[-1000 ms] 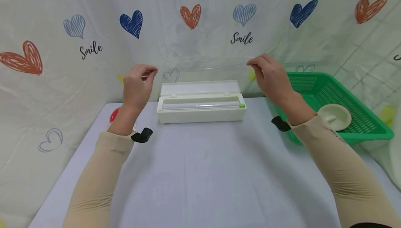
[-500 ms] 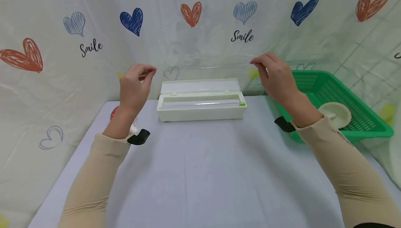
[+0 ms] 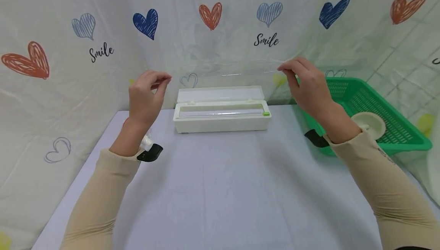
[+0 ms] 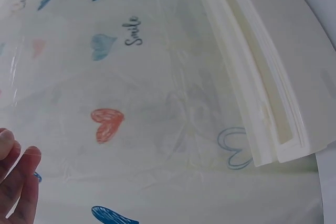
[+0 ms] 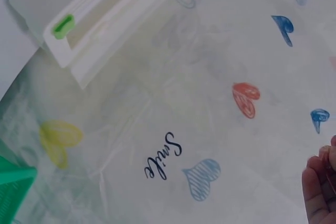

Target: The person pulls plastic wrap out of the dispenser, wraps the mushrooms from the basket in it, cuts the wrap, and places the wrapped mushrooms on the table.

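Note:
Between both raised hands stretches a sheet of clear cling film [image 3: 232, 75], seen in the head view mostly as a thin shiny edge. My left hand [image 3: 146, 97] pinches its left end between thumb and fingertips. Its right end is pinched the same way by my right hand [image 3: 309, 86]. Below and between the hands, a white cling film dispenser [image 3: 221, 126] sits at the back of the table with its lid raised. A roll of film [image 3: 221, 113] lies inside, and a green slider [image 3: 266, 113] shows at the right end. Only fingers enter at the edges of the wrist views.
A green basket [image 3: 405, 147] stands at the right, holding a round cream-coloured piece [image 3: 375, 128] partly behind my right wrist. Something in clear, crinkled plastic [image 3: 147, 142] and a bit of red lie behind my left wrist. A heart-printed curtain [image 3: 220, 44] hangs behind the table.
My hands have drawn slightly farther apart and a little toward me, with the film still held between them. The dispenser and basket have stayed in place.

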The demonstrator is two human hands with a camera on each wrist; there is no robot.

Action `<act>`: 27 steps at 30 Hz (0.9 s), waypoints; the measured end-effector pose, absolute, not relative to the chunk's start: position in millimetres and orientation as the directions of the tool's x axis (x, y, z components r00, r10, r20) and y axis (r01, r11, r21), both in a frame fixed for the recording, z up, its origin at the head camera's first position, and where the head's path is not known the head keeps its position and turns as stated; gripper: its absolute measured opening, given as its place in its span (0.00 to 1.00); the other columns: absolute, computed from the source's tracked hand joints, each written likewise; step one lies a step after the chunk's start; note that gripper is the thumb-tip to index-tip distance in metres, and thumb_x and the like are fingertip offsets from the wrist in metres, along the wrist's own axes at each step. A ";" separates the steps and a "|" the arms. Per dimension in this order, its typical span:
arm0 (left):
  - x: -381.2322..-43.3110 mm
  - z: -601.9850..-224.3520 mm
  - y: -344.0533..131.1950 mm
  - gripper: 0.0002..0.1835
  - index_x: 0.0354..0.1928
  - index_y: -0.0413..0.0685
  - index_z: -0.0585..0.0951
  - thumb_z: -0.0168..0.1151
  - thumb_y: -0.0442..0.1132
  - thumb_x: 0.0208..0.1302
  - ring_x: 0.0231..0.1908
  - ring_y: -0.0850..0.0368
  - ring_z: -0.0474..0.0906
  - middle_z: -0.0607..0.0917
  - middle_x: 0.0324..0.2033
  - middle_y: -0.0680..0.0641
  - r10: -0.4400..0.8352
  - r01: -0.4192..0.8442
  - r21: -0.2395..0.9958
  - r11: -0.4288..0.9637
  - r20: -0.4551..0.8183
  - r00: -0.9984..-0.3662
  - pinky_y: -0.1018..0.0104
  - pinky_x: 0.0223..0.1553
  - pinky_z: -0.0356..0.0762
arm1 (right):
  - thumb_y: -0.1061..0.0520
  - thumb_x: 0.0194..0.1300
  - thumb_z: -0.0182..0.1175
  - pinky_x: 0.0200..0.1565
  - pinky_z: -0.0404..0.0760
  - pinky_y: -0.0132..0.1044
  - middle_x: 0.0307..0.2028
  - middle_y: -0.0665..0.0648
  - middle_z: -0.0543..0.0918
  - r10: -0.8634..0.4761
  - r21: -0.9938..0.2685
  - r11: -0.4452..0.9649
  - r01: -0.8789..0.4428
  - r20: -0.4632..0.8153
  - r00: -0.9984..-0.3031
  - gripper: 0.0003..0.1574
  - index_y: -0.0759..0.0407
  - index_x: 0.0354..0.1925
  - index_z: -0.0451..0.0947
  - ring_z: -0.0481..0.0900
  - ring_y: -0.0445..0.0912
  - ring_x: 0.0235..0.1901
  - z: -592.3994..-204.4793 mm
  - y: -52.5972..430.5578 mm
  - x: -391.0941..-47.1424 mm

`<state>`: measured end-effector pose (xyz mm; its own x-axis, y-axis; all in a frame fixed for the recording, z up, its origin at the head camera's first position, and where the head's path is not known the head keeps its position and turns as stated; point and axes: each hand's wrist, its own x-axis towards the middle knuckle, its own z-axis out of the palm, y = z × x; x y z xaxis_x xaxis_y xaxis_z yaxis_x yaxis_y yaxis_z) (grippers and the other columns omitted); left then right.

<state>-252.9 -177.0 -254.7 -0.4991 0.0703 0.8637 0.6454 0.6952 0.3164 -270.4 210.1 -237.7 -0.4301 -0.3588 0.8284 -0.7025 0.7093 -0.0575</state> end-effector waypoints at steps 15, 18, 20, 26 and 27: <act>-242.2 -253.4 -183.6 0.05 0.41 0.30 0.86 0.67 0.28 0.68 0.38 0.46 0.85 0.87 0.36 0.37 0.142 0.697 0.216 0.683 0.898 -0.417 0.83 0.48 0.73 | 0.72 0.72 0.58 0.43 0.69 0.22 0.38 0.68 0.82 -0.392 0.003 0.676 -0.737 0.848 -0.356 0.06 0.74 0.43 0.82 0.80 0.57 0.36 -235.3 214.4 -256.5; -237.6 -253.5 -185.0 0.05 0.41 0.31 0.86 0.67 0.28 0.68 0.39 0.46 0.85 0.87 0.36 0.37 0.157 0.702 0.201 0.684 0.899 -0.410 0.83 0.49 0.73 | 0.73 0.71 0.59 0.44 0.68 0.21 0.37 0.68 0.82 -0.386 -0.001 0.668 -0.744 0.855 -0.347 0.06 0.74 0.42 0.82 0.80 0.57 0.35 -236.1 214.4 -252.2; -233.6 -254.3 -186.3 0.04 0.40 0.31 0.86 0.67 0.27 0.67 0.39 0.45 0.85 0.87 0.36 0.37 0.168 0.704 0.188 0.685 0.900 -0.403 0.81 0.50 0.74 | 0.75 0.69 0.59 0.44 0.67 0.19 0.37 0.67 0.82 -0.376 -0.010 0.663 -0.749 0.860 -0.344 0.06 0.73 0.41 0.82 0.80 0.57 0.35 -237.4 214.1 -248.3; -219.1 -259.9 -188.9 0.03 0.37 0.32 0.87 0.69 0.22 0.62 0.37 0.45 0.84 0.88 0.33 0.39 0.167 0.724 0.185 0.665 0.908 -0.385 0.80 0.50 0.74 | 0.77 0.65 0.62 0.44 0.65 0.16 0.37 0.66 0.83 -0.352 -0.024 0.627 -0.779 0.883 -0.311 0.09 0.71 0.40 0.83 0.82 0.56 0.36 -243.9 214.3 -233.3; -217.0 -261.3 -189.2 0.04 0.37 0.32 0.87 0.69 0.21 0.61 0.37 0.45 0.84 0.88 0.33 0.40 0.160 0.729 0.191 0.658 0.910 -0.383 0.80 0.50 0.74 | 0.75 0.67 0.61 0.45 0.66 0.16 0.37 0.65 0.84 -0.347 -0.027 0.615 -0.788 0.888 -0.302 0.07 0.70 0.40 0.84 0.82 0.56 0.35 -245.4 214.6 -231.4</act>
